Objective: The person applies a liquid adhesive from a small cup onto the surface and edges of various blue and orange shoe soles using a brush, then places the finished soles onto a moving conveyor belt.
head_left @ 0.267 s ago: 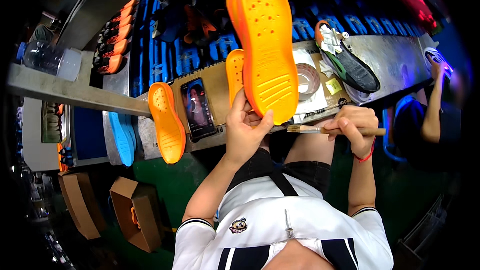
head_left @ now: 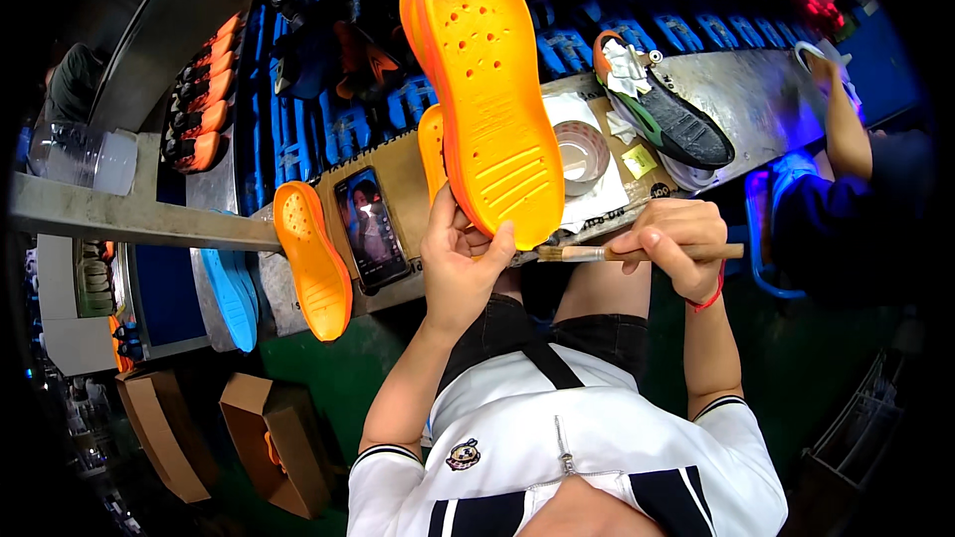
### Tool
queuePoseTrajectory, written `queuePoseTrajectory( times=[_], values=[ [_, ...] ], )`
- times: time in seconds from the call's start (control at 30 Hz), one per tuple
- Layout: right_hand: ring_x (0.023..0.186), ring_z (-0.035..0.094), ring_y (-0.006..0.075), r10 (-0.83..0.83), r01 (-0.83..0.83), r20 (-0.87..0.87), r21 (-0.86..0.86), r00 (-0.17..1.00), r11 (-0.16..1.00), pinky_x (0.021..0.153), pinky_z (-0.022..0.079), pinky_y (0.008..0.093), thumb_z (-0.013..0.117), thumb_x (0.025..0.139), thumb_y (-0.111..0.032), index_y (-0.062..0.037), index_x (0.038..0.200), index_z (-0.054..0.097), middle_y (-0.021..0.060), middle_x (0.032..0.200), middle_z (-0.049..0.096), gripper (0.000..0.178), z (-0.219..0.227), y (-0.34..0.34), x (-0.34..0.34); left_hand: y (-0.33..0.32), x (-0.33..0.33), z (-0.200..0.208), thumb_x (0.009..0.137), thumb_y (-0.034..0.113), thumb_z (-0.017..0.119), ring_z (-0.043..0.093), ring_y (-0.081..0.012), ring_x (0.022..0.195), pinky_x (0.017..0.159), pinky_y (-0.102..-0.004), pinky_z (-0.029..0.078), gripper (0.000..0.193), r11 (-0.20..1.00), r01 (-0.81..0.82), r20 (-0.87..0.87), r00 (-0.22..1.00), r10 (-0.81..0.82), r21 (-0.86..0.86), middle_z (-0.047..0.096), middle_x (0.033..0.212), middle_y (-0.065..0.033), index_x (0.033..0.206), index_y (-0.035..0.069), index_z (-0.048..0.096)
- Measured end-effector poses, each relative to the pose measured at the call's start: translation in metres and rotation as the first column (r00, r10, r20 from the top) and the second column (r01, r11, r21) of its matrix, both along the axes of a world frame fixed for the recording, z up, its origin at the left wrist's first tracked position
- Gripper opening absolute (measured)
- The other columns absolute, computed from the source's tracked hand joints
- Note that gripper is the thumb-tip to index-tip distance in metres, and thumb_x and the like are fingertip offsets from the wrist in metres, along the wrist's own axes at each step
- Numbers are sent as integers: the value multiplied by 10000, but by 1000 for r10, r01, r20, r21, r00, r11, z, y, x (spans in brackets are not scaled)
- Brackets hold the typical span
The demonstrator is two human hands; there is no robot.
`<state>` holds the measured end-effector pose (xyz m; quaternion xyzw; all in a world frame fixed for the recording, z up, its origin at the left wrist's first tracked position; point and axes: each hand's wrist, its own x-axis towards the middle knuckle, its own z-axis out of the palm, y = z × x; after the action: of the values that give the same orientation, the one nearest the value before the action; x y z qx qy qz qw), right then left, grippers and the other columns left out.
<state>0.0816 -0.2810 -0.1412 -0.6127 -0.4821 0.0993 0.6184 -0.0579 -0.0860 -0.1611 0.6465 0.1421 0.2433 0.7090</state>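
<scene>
Left of the phone (head_left: 370,229), loose sole (head_left: 313,261): lies with its near end seemingly past the bench edge; a forearm's bump could tip it off.
Left hand (head_left: 463,249): pinches the orange sole (head_left: 497,104) by its near end, thumb against fingers; a grip at one end only could let the long sole sag or twist.
Sole: up in front of the bench (head_left: 761,99), cupped face in view, far end high; should the pinch slacken, it could drop toward the phone or the tape (head_left: 582,154).
Brush (head_left: 587,253): bristles just beside the sole's near end, contact unclear; a stroke too wide could catch the left thumb.
Right hand (head_left: 676,244): fingers closed round the handle; a loose wrist could send the tip off the rim.
Phone and loose sole, since the earlier frame: further left, as the whole view swings.
Sole and left hand: pinch and pose nearly unchanged.
Brush tip: slightly nearer the sole's end.
Co-worker's hand (head_left: 822,70): higher in view.
</scene>
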Motion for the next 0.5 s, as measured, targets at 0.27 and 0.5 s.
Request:
queuePoseTrajectory(
  times=[0.27, 0.5],
  values=[
    [481, 592, 154, -54, 54, 82, -1, 995, 999, 507, 451, 263, 520, 809, -26, 16, 760, 727, 82, 575, 644, 216, 1, -7, 7, -1, -2, 4, 848, -67, 595, 642, -176, 991, 857, -278, 533, 534, 1000, 5, -11, 1000, -5, -3, 611, 1129, -145, 1323, -32, 355],
    [494, 601, 157, -32, 29, 109, 32, 994, 999, 499, 456, 265, 534, 796, -16, 7, 752, 726, 68, 568, 633, 197, 7, -2, 8, -1, -7, 7, 844, -65, 600, 635, -172, 999, 869, -279, 522, 530, 1000, -8, -27, 1000, 8, -12, 604, 1142, -138, 1319, -33, 366]
  ],
)
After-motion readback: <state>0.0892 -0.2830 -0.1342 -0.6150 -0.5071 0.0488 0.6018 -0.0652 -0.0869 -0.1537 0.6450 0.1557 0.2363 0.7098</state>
